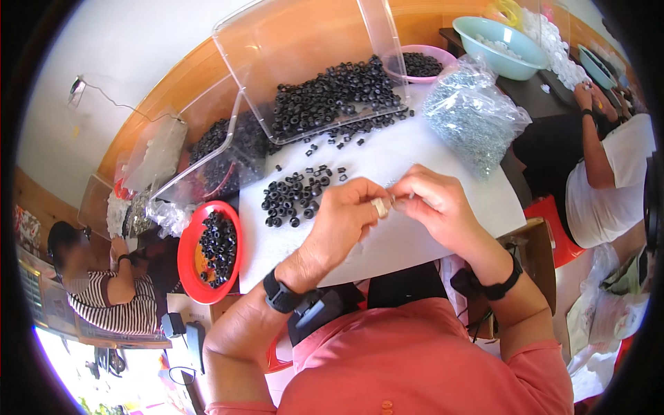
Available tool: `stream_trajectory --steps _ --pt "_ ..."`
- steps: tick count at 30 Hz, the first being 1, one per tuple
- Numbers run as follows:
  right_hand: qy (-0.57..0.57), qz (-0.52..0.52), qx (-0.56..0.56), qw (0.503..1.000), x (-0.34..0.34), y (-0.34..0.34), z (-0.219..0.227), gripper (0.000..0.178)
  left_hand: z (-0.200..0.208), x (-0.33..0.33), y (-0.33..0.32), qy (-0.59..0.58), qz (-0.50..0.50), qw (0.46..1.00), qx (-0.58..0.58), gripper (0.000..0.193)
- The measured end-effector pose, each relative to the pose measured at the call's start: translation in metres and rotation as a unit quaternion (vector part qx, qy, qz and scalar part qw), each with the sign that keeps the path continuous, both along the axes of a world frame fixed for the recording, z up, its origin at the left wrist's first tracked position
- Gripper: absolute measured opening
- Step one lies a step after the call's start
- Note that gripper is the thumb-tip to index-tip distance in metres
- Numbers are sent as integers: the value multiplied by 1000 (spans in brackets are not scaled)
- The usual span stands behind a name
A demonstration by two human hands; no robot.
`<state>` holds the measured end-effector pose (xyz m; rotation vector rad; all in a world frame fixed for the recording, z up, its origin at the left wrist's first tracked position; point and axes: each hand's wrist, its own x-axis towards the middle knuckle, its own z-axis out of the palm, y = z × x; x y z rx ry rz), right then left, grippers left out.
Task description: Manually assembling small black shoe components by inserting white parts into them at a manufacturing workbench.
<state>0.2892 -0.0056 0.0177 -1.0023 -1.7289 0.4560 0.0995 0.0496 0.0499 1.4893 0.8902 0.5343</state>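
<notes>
Over the front part of the white table (408, 256), my left hand (346, 218) and my right hand (436, 204) meet at the fingertips. Both are closed in a pinch. Something small sits between them, too hidden by the fingers to name. A pale beige piece (380, 207) shows at the left fingers; whether it is a wrap or a held part I cannot tell. Just beyond my left hand lies a loose pile of small black ring-shaped plastic parts (287, 199). A clear bag of small silvery metal pieces (474, 114) stands beyond my right hand.
A clear plastic bin (238, 59) lies tipped at the back, black parts (332, 97) spilling from it. A red bowl (182, 259) of black parts is at the left edge. Behind are a pink bowl (443, 55) and a light-blue basin (529, 66). People sit at both sides.
</notes>
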Motion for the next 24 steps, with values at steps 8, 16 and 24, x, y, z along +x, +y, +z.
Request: stream_trajectory --steps 8,16,24 --pt "152 71 -63 984 -42 -12 -15 14 -19 -41 -24 -122 32 982 -139 16" --pt "158 43 -117 980 -51 -8 -12 6 -25 -69 -16 44 111 955 271 6" --pt "270 39 -176 946 -45 -4 -23 7 -16 -49 59 200 48 776 596 16"
